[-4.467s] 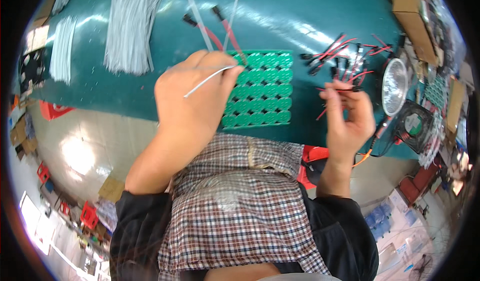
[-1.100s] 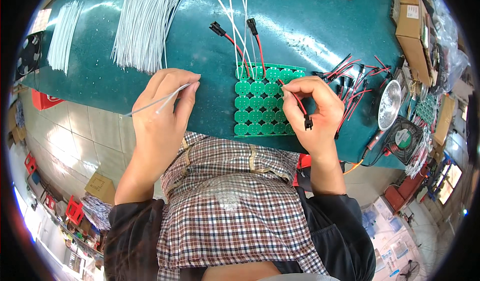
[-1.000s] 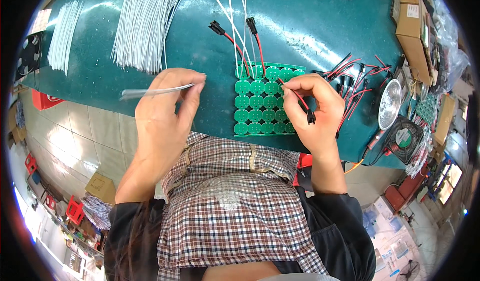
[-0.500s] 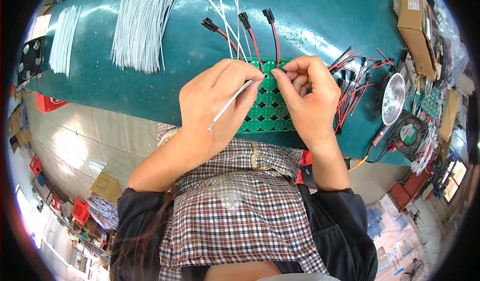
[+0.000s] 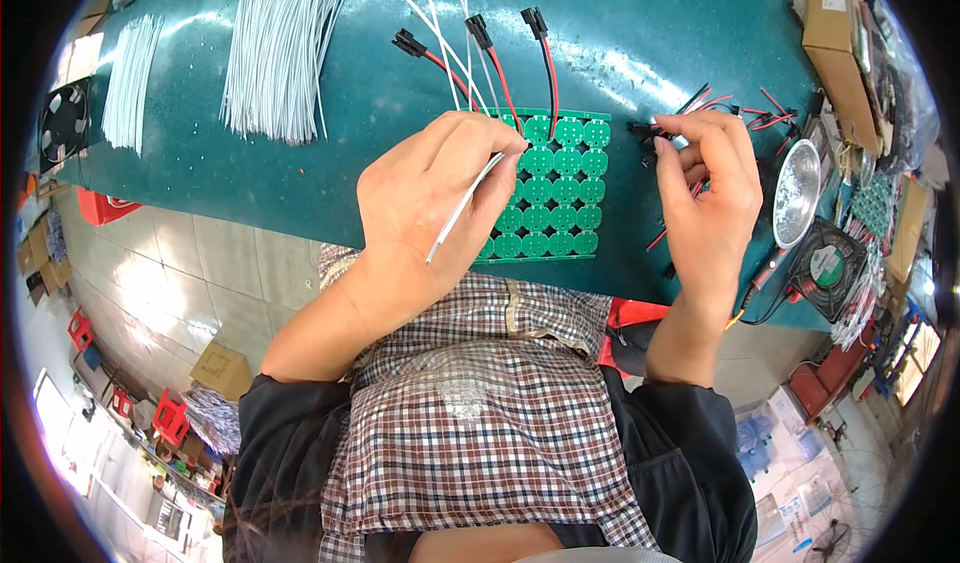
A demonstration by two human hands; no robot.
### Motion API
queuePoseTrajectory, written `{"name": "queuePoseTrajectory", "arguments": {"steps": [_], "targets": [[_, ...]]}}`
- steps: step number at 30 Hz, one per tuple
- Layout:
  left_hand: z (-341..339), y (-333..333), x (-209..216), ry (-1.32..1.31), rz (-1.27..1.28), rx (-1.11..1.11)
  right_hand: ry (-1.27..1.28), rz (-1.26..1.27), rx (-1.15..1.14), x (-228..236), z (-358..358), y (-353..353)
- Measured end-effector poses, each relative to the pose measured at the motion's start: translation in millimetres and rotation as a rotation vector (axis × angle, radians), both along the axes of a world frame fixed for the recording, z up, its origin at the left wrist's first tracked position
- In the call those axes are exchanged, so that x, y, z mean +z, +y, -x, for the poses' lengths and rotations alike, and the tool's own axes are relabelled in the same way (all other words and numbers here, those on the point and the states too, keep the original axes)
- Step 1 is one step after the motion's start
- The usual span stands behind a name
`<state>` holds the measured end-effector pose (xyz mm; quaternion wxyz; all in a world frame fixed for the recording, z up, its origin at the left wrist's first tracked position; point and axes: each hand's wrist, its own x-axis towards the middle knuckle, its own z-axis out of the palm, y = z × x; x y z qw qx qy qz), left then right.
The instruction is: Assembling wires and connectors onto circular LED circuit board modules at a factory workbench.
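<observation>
A green panel of round circuit boards (image 5: 566,189) lies on the table, with several red-and-black leads standing at its far edge, each ending in a black connector (image 5: 534,23). My left hand (image 5: 420,198) is closed over the panel's left part, pinching a white wire (image 5: 462,208) whose end sticks out toward me. Beyond that hand, several more white wires (image 5: 432,13) slant away. Right of the panel, my right hand (image 5: 712,183) pinches a connector lead by its black plug (image 5: 643,131), over the pile of similar leads, which it partly hides.
Bundles of white wires (image 5: 285,53) lie at the far left. On the right are a shiny metal dish (image 5: 796,195), a soldering iron handle (image 5: 768,269), a black fan (image 5: 828,269) and cardboard boxes (image 5: 840,58). Another fan (image 5: 62,123) stands by the left edge.
My right hand has left the panel and moved right to the pile of leads, where it now pinches a black plug. My left hand stays over the panel with the white wire.
</observation>
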<state>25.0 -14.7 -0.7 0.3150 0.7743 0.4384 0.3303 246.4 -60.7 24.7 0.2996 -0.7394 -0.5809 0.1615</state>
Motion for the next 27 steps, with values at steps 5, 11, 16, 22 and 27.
{"name": "queuePoseTrajectory", "arguments": {"steps": [5,11,16,22,27], "targets": [[-0.2,0.4,1.1,0.021,-0.011,-0.016,-0.096,0.088,0.145,0.0,-17.1,-4.6],[-1.7,0.5,0.4,0.038,-0.043,-0.014,-0.131,-0.008,0.150,-7.3,-28.0,-8.6],[-3.7,-0.3,1.1,0.035,-0.040,-0.001,-0.051,-0.293,-0.029,-11.4,-30.7,-13.9],[-9.3,-0.5,5.6,0.146,-0.007,0.017,0.468,-0.405,-0.197,4.0,-21.1,-30.7],[-15.2,1.5,12.9,0.256,0.015,0.032,0.751,-0.264,-0.241,-12.4,-12.6,-33.9]]}}
